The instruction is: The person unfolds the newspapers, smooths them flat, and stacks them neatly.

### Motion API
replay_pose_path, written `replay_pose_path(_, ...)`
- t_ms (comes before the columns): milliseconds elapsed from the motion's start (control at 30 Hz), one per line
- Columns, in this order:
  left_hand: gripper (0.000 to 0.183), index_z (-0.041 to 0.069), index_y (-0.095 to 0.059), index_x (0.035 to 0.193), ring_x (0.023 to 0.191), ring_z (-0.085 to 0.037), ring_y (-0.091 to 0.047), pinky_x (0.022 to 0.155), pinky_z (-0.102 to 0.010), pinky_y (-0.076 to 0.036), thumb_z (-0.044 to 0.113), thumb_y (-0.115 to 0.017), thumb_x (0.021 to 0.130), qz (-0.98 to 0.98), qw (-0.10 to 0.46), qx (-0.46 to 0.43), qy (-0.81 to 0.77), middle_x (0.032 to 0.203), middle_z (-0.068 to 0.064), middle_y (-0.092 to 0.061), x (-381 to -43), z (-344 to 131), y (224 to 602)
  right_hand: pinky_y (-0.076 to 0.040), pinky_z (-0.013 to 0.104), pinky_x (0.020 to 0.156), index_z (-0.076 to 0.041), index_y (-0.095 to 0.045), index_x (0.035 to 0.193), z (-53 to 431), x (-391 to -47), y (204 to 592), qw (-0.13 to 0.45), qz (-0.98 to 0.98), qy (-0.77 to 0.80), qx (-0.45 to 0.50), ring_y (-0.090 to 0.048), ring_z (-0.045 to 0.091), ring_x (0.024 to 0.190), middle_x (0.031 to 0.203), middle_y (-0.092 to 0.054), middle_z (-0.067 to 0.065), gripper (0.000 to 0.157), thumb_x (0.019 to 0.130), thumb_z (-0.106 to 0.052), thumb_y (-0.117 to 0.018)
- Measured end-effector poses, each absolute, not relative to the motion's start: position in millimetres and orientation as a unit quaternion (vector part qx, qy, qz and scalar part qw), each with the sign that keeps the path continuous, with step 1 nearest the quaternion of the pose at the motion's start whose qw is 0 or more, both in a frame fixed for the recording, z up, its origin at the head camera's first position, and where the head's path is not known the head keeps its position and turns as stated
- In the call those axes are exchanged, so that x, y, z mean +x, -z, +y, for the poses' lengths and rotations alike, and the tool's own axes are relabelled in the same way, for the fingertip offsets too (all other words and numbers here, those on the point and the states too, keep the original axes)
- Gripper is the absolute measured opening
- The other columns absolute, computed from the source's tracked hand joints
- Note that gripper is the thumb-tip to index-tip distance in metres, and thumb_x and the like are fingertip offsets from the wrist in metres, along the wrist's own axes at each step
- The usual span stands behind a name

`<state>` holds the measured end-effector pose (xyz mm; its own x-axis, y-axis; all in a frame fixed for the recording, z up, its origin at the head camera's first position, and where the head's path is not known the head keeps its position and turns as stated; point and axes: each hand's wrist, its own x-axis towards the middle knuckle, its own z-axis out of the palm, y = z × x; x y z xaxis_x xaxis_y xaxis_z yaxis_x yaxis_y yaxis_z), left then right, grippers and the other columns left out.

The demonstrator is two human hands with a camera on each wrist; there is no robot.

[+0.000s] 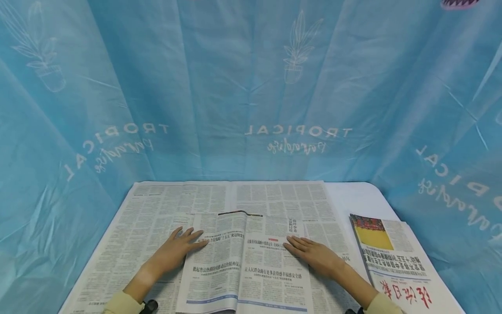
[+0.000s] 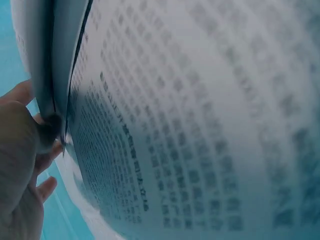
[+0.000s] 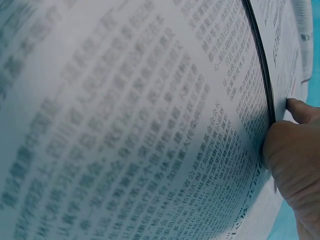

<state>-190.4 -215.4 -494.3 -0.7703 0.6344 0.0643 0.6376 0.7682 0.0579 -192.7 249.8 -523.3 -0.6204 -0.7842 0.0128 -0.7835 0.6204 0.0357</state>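
A small opened newspaper lies in front of me with a fold down its middle and blue bands near its lower edge. My left hand rests at its left edge, fingers spread and the thumb reaching over the page. On the right side, my right hand lies with extended fingers on the printed page. The left wrist view shows the left thumb against the newspaper's edge. In the right wrist view the right hand is at the opposite edge.
Larger newspaper sheets spread beneath, over a white table. A folded newspaper stack with red characters and a yellow picture sits at the right. Blue curtains printed with plants and lettering hang behind and along both sides.
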Motion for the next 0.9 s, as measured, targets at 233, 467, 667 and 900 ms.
replay_pose_path(233,0.045,0.019,-0.058,0.137,0.133,-0.046,-0.043,0.106,-0.068,-0.025,0.009,-0.061,0.093,-0.941,-0.022,-0.314,0.122,0.146,-0.017,-0.048,-191,-224,494,-0.040,0.044,0.107,-0.012,-0.032,0.153,247,-194,522,0.003,-0.902,0.008,0.431,-0.040,0.029,0.140,0.156,-0.036,0.012,0.067,0.094,-0.006,-0.061)
replay_pose_path(467,0.042,0.019,-0.060,0.135,0.131,-0.048,-0.045,0.101,-0.072,-0.027,0.005,-0.058,0.095,-0.936,-0.010,-0.308,0.171,0.144,-0.017,-0.051,-195,-225,499,-0.041,0.045,0.106,-0.010,-0.034,0.152,253,-195,524,0.044,-0.894,-0.004,0.446,-0.045,0.030,0.136,0.152,-0.041,0.014,0.078,0.085,0.003,-0.070)
replay_pose_path(667,0.036,0.019,-0.062,0.133,0.130,-0.048,-0.046,0.100,-0.073,-0.026,0.014,-0.056,0.098,-0.931,-0.003,-0.299,0.210,0.141,-0.018,-0.054,-198,-222,503,-0.037,0.044,0.110,-0.012,-0.026,0.155,259,-193,526,0.039,-0.900,-0.002,0.435,-0.041,0.028,0.140,0.155,-0.037,0.011,0.080,0.088,0.006,-0.065)
replay_pose_path(900,0.034,0.017,-0.064,0.129,0.128,-0.048,-0.048,0.098,-0.075,-0.025,0.013,-0.058,0.096,-0.921,0.007,-0.287,0.262,0.137,-0.019,-0.056,-196,-223,499,-0.034,0.046,0.112,-0.012,-0.028,0.155,258,-193,533,0.069,-0.897,0.006,0.436,-0.040,0.029,0.140,0.156,-0.036,0.012,0.083,0.084,0.006,-0.068)
